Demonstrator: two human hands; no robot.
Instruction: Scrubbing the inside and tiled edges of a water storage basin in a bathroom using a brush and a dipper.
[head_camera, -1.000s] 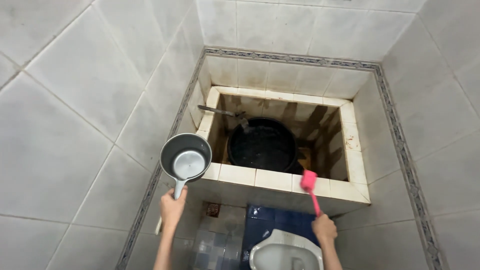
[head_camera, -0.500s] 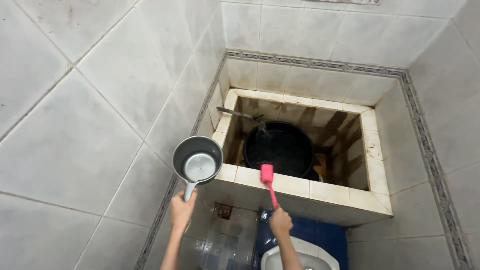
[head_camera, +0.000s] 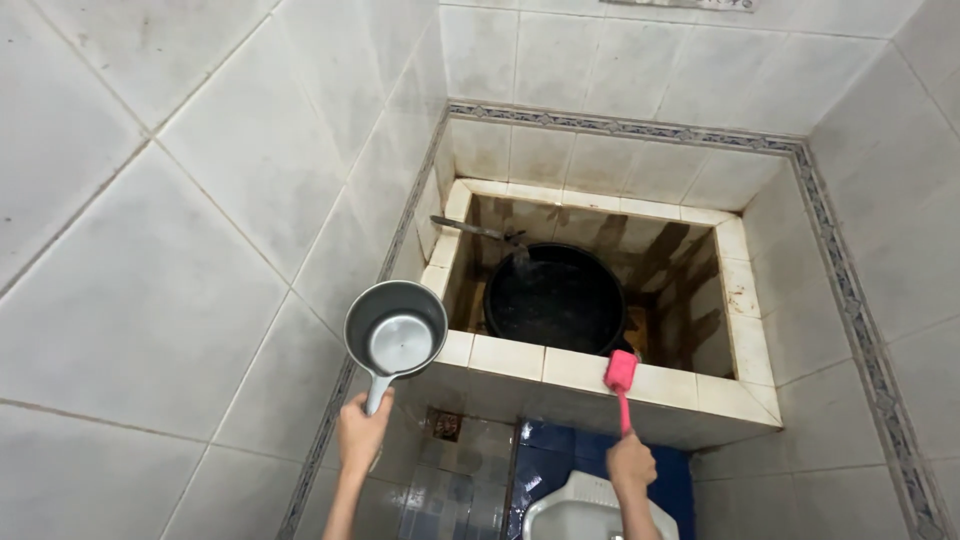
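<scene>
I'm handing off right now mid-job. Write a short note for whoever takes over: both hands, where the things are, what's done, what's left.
Left hand: closed on the handle of the grey dipper, held up beside the tiled tank rim, bowl facing the camera.
Right hand: closed on the pink brush, head at the rim's front ledge.
Black bucket sits inside the stained tank under the tap; white toilet below.
Done: both tools in hand.
Left: tank walls look stained; no scrubbing visible yet.

Two slim bare forearms rise from the bottom edge, no sleeves, watch or rings showing; left hand (head_camera: 362, 437) and right hand (head_camera: 631, 465) are ungloved, seen from behind
</scene>
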